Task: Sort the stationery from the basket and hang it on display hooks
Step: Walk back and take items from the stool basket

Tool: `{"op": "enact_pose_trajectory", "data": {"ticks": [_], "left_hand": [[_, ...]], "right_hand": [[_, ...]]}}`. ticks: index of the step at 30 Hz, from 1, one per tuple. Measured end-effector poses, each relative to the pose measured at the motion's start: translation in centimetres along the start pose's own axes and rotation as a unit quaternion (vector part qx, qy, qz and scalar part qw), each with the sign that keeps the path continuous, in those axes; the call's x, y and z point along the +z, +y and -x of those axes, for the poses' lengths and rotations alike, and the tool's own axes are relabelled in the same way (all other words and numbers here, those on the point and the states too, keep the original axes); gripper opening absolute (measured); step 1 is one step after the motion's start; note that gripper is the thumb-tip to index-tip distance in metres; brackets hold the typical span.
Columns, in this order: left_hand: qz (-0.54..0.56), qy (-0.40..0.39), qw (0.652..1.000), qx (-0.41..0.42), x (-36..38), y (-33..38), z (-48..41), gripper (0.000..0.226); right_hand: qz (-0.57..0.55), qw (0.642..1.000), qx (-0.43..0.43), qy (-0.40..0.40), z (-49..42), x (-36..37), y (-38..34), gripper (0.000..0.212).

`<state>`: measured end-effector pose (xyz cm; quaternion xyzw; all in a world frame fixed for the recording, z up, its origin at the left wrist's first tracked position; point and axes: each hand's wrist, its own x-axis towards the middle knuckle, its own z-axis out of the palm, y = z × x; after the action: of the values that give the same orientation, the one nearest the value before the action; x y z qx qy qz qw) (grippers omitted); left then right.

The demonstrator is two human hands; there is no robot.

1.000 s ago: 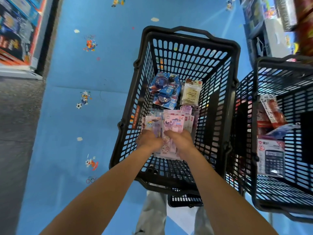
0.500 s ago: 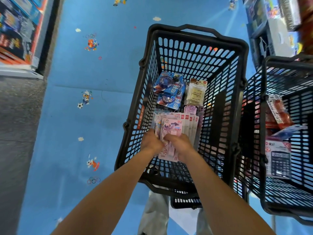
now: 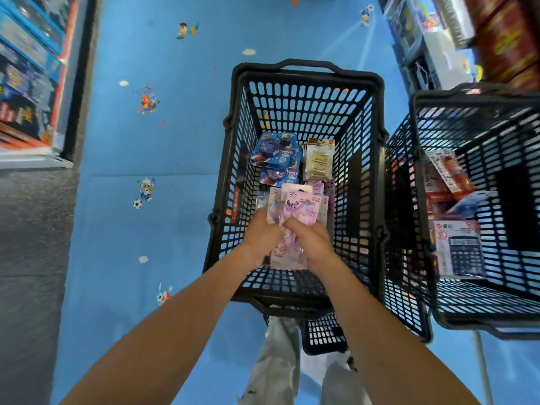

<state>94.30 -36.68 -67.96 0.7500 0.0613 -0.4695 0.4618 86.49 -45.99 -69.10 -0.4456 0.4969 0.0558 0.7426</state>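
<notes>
The person stands over a black basket [image 3: 301, 80] that sits on a blue floor [image 3: 131, 235] printed with small cartoon figures. Both arms reach down into this basket. The left hand [image 3: 261, 238] grasps a bundle of pink packs [image 3: 296, 201] from the left side, with its fingers curled round the edge of the bundle. The right hand [image 3: 314, 244] grips the same bundle from the right, and its fingers are bent over the front pack. The pink packs are fanned a little at the top and stand nearly upright inside the basket, in the part nearer to the person.

Behind the bundle, at the far end of the basket, lie two blue packs [image 3: 276, 159], one partly over the other. Just beside them on the right is a beige pack [image 3: 318, 160].

A second black basket [image 3: 467, 97] stands close to the right of the first one. It holds a calculator in its pack [image 3: 460, 252] and a red pack [image 3: 450, 173] above it. Shelves with colourful boxes [image 3: 26, 83] are at the left edge. The person's light trousers [image 3: 274, 361] show below the basket.
</notes>
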Motion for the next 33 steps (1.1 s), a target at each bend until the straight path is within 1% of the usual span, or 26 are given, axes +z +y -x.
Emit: {"op": "enact_pose_trajectory", "data": {"ticks": [2, 3, 4, 5, 7, 10, 12, 13, 15, 17, 18, 20, 22, 24, 27, 28, 31, 33], "left_hand": [[0.083, -0.019, 0.996, -0.030, 0.9, 1.6, 0.9, 0.031], [0.120, -0.028, 0.991, -0.054, 1.5, 2.4, 1.5, 0.036], [0.163, -0.050, 0.982, -0.077, 2.2, 3.4, 2.2, 0.043], [0.178, -0.079, 0.977, -0.092, 3.0, 4.0, 2.7, 0.047], [0.153, -0.126, 0.976, -0.090, 4.9, 5.2, 4.1, 0.047], [0.064, -0.124, 0.990, -0.026, 8.1, 6.2, 5.9, 0.044], [0.027, -0.143, 0.989, 0.007, 10.3, 6.8, 7.1, 0.041], [0.012, -0.158, 0.987, 0.019, 11.3, 7.1, 7.8, 0.037], [-0.007, -0.166, 0.985, 0.046, 13.4, 8.1, 9.4, 0.037], [0.000, -0.183, 0.979, 0.090, 16.2, 8.8, 11.3, 0.039], [0.010, -0.189, 0.976, 0.104, 17.8, 9.0, 12.5, 0.041], [0.004, -0.215, 0.970, 0.110, 21.3, 8.8, 15.0, 0.044], [-0.040, -0.274, 0.955, 0.109, 25.5, 8.0, 17.9, 0.042], [-0.082, -0.323, 0.937, 0.104, 29.9, 6.2, 20.7, 0.041], [-0.116, -0.388, 0.910, 0.086, 36.0, 2.4, 25.4, 0.039], [-0.125, -0.411, 0.900, 0.075, 37.8, 1.0, 27.3, 0.036], [-0.167, -0.485, 0.857, 0.047, 43.0, -3.7, 33.4, 0.013], [-0.202, -0.518, 0.830, 0.043, 46.4, -7.2, 38.1, 0.009]], "right_hand": [[-0.050, 0.999, -0.017, -0.001, 1.0, -0.4, -0.9, 0.046], [-0.074, 0.997, -0.029, 0.003, 1.5, -0.8, -1.4, 0.052], [-0.098, 0.994, -0.048, 0.010, 2.1, -1.2, -1.9, 0.055], [-0.118, 0.991, -0.066, 0.017, 2.6, -1.9, -2.3, 0.057], [-0.125, 0.987, -0.104, 0.013, 3.8, -3.4, -3.0, 0.063], [-0.127, 0.983, -0.132, -0.007, 6.6, -6.5, -4.2, 0.075], [-0.149, 0.978, -0.147, -0.025, 9.0, -8.9, -4.8, 0.069], [-0.156, 0.974, -0.163, -0.026, 10.3, -10.2, -4.9, 0.060], [-0.169, 0.965, -0.197, -0.025, 12.9, -12.8, -5.1, 0.041], [-0.172, 0.957, -0.234, -0.020, 15.5, -15.6, -5.4, 0.032], [-0.178, 0.951, -0.254, -0.013, 16.9, -16.9, -5.5, 0.035], [-0.194, 0.934, -0.299, 0.013, 19.4, -20.1, -4.8, 0.052], [-0.203, 0.928, -0.307, 0.064, 22.2, -23.9, -3.0, 0.059], [-0.231, 0.918, -0.306, 0.103, 25.4, -28.1, 0.0, 0.059], [-0.269, 0.904, -0.295, 0.154, 31.1, -34.1, 5.7, 0.058], [-0.278, 0.902, -0.287, 0.165, 33.3, -36.0, 7.7, 0.057], [-0.294, 0.898, -0.264, 0.195, 40.1, -40.7, 13.8, 0.052], [-0.318, 0.886, -0.261, 0.215, 44.2, -43.2, 18.0, 0.044]]}}
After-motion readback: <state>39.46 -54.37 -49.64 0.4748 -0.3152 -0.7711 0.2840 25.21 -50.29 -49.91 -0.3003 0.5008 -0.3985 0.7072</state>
